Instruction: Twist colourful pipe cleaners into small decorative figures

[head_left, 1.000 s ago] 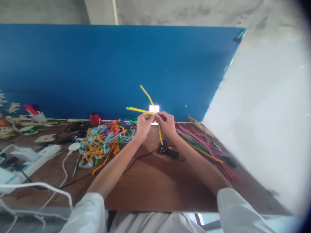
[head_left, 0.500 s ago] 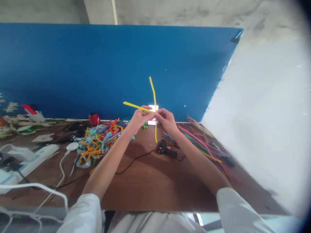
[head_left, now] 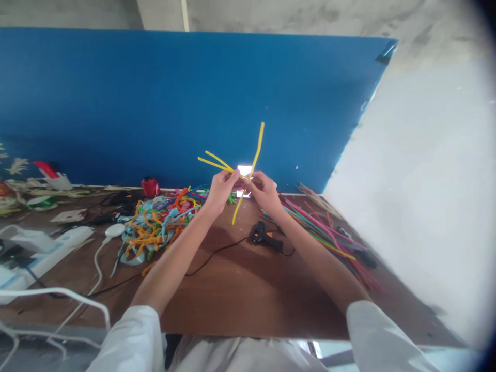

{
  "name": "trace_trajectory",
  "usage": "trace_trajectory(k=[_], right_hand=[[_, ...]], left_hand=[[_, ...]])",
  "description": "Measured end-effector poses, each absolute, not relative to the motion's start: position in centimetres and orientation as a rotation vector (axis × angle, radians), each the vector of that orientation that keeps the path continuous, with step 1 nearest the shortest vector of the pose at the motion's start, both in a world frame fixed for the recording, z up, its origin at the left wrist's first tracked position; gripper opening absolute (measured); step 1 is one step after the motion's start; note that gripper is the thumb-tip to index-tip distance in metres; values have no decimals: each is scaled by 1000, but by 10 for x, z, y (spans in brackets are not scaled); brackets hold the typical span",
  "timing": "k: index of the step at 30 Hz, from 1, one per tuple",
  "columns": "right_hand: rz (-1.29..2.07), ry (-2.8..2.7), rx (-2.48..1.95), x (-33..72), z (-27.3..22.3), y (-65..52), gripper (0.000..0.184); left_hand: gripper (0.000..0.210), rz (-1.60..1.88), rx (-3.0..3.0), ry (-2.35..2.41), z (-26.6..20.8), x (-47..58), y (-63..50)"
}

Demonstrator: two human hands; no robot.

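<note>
Yellow pipe cleaners (head_left: 259,146) cross each other between my two hands, held up above the table. My left hand (head_left: 223,190) is closed on them, and two yellow ends fan out past it to the upper left. With thumb and fingers, my right hand (head_left: 265,191) pinches the strand that runs from upper right to lower left. Fingers hide the place where the strands meet. Behind the hands, a bright lit screen (head_left: 245,169) shows in part. Below them lies a black glue gun (head_left: 266,237) with its cord.
A tangle of coloured pipe cleaners (head_left: 149,232) lies left, straight ones (head_left: 321,230) right. A white power strip (head_left: 50,258), a white round charger (head_left: 115,230) and a red can-like object (head_left: 150,187) are farther left. A blue partition (head_left: 174,103) stands behind the table (head_left: 232,294).
The crossing strand has turned, its upper end swinging right and its lower end left. The two left ends have spread apart. Both hands stay closed on the pipe cleaners.
</note>
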State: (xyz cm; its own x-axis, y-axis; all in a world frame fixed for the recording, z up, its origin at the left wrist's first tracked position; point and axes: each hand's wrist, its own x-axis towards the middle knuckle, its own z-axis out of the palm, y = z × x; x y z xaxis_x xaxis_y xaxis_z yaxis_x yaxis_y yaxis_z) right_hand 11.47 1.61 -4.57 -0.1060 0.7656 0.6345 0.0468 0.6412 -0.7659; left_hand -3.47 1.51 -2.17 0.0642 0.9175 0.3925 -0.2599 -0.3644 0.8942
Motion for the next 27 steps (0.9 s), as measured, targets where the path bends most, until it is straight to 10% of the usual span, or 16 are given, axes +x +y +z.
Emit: trace_trajectory(k=[27], right_hand=[[225,-1695,-834,117,-40,7,26]], left_hand=[[32,1723,1303,658,-17,-32,10]])
